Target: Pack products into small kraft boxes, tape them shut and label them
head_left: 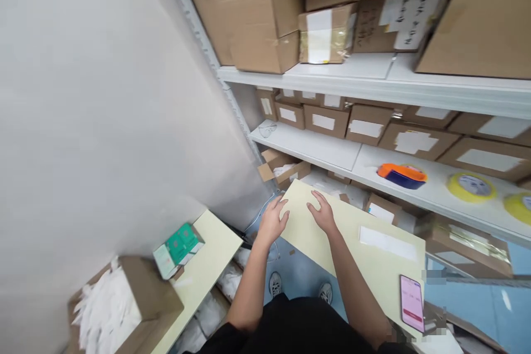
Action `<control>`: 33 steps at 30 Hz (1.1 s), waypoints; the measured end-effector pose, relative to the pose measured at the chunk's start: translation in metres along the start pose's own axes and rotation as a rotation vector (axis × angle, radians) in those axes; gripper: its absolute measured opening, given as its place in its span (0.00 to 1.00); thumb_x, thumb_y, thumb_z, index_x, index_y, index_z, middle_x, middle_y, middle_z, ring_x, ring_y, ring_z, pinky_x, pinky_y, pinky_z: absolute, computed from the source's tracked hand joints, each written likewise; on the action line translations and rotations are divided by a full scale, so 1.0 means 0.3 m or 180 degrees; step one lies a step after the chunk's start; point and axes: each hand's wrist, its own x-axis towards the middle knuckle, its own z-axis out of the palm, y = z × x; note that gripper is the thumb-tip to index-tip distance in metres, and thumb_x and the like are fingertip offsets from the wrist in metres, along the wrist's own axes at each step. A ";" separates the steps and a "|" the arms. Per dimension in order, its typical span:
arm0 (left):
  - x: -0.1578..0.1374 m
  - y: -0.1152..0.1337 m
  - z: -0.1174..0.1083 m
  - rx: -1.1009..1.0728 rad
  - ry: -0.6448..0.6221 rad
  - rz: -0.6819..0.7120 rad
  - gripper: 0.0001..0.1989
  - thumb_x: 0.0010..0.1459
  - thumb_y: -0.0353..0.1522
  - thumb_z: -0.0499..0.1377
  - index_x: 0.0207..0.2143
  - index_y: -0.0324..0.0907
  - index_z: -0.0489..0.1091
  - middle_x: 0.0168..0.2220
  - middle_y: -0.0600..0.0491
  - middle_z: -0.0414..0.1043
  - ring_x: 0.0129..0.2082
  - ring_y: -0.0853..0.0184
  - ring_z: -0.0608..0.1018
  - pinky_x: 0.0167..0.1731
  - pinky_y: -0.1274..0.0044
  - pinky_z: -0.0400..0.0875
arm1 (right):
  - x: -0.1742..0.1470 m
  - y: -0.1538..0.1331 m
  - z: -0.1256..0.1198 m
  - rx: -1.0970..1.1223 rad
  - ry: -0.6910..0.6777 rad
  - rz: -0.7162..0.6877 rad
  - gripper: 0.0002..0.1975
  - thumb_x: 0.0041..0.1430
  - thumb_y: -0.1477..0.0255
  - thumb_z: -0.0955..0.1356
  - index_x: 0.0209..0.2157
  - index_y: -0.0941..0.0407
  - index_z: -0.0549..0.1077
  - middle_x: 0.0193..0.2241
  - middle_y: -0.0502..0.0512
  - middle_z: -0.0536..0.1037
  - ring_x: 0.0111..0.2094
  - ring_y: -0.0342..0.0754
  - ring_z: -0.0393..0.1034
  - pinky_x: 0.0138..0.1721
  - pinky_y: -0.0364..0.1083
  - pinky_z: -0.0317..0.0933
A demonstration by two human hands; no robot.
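My left hand (pixel 274 220) is over the left end of a pale yellow tabletop (pixel 309 238), fingers apart and nothing in them. To its right, my right hand (pixel 322 212) hovers over or rests on the same surface, its thumb and fingers spread and holding nothing; whether it touches I cannot tell. A flat white strip (pixel 388 243) lies on the tabletop to the right of my right forearm. Farther right, at the near corner, lies a phone (pixel 412 303) with a lit pink screen.
Ahead stands a shelf rack (pixel 332 146) full of cardboard boxes. On it are an orange and blue tape dispenser (pixel 401 176) and yellow tape rolls (pixel 472 186). At left, a second table (pixel 213 235) holds green boxes (pixel 181 244) and a carton (pixel 155 298) of white items, beside a wall.
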 end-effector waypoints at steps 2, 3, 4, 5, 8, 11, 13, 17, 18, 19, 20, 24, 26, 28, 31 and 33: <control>-0.058 -0.094 -0.043 0.0027 0.0107 -0.0195 0.20 0.67 0.34 0.58 0.60 0.43 0.73 0.64 0.41 0.70 0.64 0.53 0.73 0.64 0.58 0.70 | -0.004 -0.014 0.102 -0.0044 -0.0234 -0.0070 0.26 0.62 0.60 0.70 0.60 0.50 0.76 0.64 0.61 0.73 0.66 0.60 0.65 0.68 0.64 0.60; -0.088 -0.143 -0.065 0.0024 0.0181 -0.0292 0.20 0.67 0.33 0.58 0.60 0.43 0.73 0.64 0.41 0.70 0.64 0.53 0.73 0.65 0.57 0.69 | -0.006 -0.026 0.154 -0.0060 -0.0354 -0.0087 0.26 0.62 0.60 0.70 0.60 0.49 0.76 0.65 0.61 0.72 0.67 0.60 0.65 0.68 0.64 0.60; -0.118 -0.192 -0.087 0.0017 0.0264 -0.0389 0.20 0.67 0.33 0.58 0.60 0.43 0.73 0.64 0.41 0.70 0.64 0.53 0.73 0.65 0.57 0.69 | -0.008 -0.040 0.206 -0.0075 -0.0478 -0.0092 0.26 0.62 0.60 0.70 0.60 0.49 0.76 0.65 0.61 0.72 0.67 0.60 0.65 0.67 0.64 0.60; -0.147 -0.241 -0.108 0.0005 0.0342 -0.0484 0.20 0.67 0.33 0.58 0.60 0.43 0.73 0.64 0.41 0.70 0.64 0.53 0.73 0.65 0.57 0.69 | -0.012 -0.055 0.259 -0.0094 -0.0602 -0.0091 0.26 0.62 0.60 0.69 0.60 0.49 0.76 0.65 0.61 0.72 0.67 0.60 0.64 0.67 0.64 0.61; -0.238 -0.391 -0.168 -0.0066 0.0467 -0.0782 0.20 0.67 0.33 0.59 0.60 0.43 0.73 0.64 0.42 0.70 0.64 0.54 0.73 0.66 0.58 0.68 | -0.033 -0.106 0.432 -0.0175 -0.0951 -0.0099 0.26 0.63 0.59 0.68 0.61 0.49 0.75 0.66 0.62 0.71 0.67 0.61 0.64 0.64 0.64 0.64; -0.339 -0.555 -0.222 -0.0155 0.0454 -0.1166 0.21 0.65 0.33 0.59 0.59 0.41 0.74 0.64 0.41 0.70 0.64 0.54 0.73 0.66 0.60 0.68 | -0.067 -0.157 0.636 -0.0231 -0.1291 -0.0200 0.26 0.62 0.60 0.69 0.60 0.50 0.76 0.65 0.63 0.72 0.66 0.60 0.66 0.63 0.63 0.65; -0.418 -0.674 -0.256 -0.0177 0.0508 -0.1460 0.21 0.65 0.32 0.59 0.59 0.41 0.74 0.64 0.41 0.70 0.65 0.54 0.72 0.67 0.60 0.67 | -0.095 -0.188 0.787 -0.0240 -0.1546 -0.0285 0.25 0.61 0.61 0.69 0.58 0.51 0.77 0.64 0.63 0.73 0.65 0.60 0.67 0.63 0.63 0.64; -0.594 -0.923 -0.323 -0.0249 0.0669 -0.1963 0.22 0.66 0.32 0.58 0.61 0.40 0.73 0.66 0.40 0.69 0.67 0.53 0.70 0.68 0.60 0.64 | -0.153 -0.234 1.093 -0.0245 -0.1926 -0.0336 0.25 0.59 0.62 0.70 0.58 0.51 0.77 0.63 0.62 0.74 0.65 0.60 0.68 0.63 0.63 0.66; -0.637 -0.984 -0.338 -0.0286 0.0670 -0.2061 0.22 0.66 0.33 0.58 0.61 0.39 0.72 0.66 0.39 0.68 0.67 0.53 0.70 0.68 0.60 0.63 | -0.167 -0.242 1.166 -0.0242 -0.1990 -0.0336 0.25 0.59 0.62 0.70 0.58 0.50 0.77 0.62 0.62 0.75 0.65 0.60 0.68 0.62 0.63 0.66; -0.678 -1.044 -0.351 -0.0327 0.0656 -0.2158 0.23 0.66 0.33 0.58 0.62 0.38 0.72 0.66 0.39 0.68 0.68 0.54 0.69 0.69 0.61 0.62 | -0.182 -0.249 1.235 -0.0242 -0.2048 -0.0333 0.26 0.58 0.62 0.70 0.58 0.50 0.77 0.62 0.61 0.75 0.64 0.60 0.68 0.62 0.63 0.66; -0.716 -1.101 -0.362 -0.0376 0.0628 -0.2262 0.24 0.66 0.33 0.58 0.62 0.37 0.71 0.67 0.39 0.68 0.68 0.54 0.69 0.69 0.62 0.62 | -0.197 -0.256 1.301 -0.0248 -0.2105 -0.0322 0.26 0.58 0.62 0.70 0.58 0.50 0.77 0.62 0.61 0.76 0.64 0.59 0.69 0.62 0.63 0.67; -0.821 -1.306 -0.370 -0.0616 0.0375 -0.2837 0.26 0.66 0.33 0.56 0.64 0.33 0.69 0.67 0.37 0.67 0.69 0.55 0.68 0.69 0.65 0.60 | -0.254 -0.279 1.517 -0.0362 -0.2349 -0.0212 0.27 0.57 0.62 0.70 0.58 0.53 0.77 0.60 0.63 0.77 0.61 0.61 0.71 0.59 0.63 0.69; -0.843 -1.392 -0.352 -0.0665 0.0173 -0.3115 0.28 0.64 0.33 0.57 0.65 0.33 0.68 0.68 0.36 0.65 0.69 0.53 0.67 0.68 0.64 0.62 | -0.277 -0.286 1.592 -0.0411 -0.2471 -0.0184 0.27 0.57 0.62 0.70 0.57 0.53 0.77 0.59 0.64 0.77 0.60 0.61 0.72 0.58 0.62 0.70; -0.850 -1.468 -0.325 -0.0649 -0.0055 -0.3336 0.30 0.62 0.33 0.59 0.66 0.36 0.67 0.71 0.36 0.61 0.70 0.50 0.66 0.66 0.62 0.64 | -0.290 -0.286 1.648 -0.0466 -0.2577 -0.0145 0.27 0.57 0.62 0.70 0.58 0.54 0.77 0.60 0.63 0.77 0.60 0.61 0.72 0.57 0.62 0.70; -0.839 -1.569 -0.281 -0.0625 -0.0262 -0.3573 0.33 0.60 0.33 0.59 0.68 0.36 0.65 0.73 0.35 0.55 0.69 0.46 0.66 0.64 0.59 0.65 | -0.294 -0.265 1.711 -0.0598 -0.2746 -0.0013 0.27 0.58 0.63 0.69 0.59 0.54 0.76 0.61 0.63 0.76 0.59 0.61 0.73 0.56 0.61 0.72; -0.825 -1.621 -0.251 -0.0620 -0.0258 -0.3649 0.34 0.59 0.34 0.60 0.68 0.37 0.65 0.75 0.36 0.52 0.71 0.44 0.62 0.65 0.56 0.63 | -0.292 -0.235 1.746 -0.0672 -0.2859 0.0053 0.27 0.57 0.64 0.69 0.59 0.54 0.76 0.61 0.63 0.76 0.58 0.61 0.74 0.56 0.60 0.72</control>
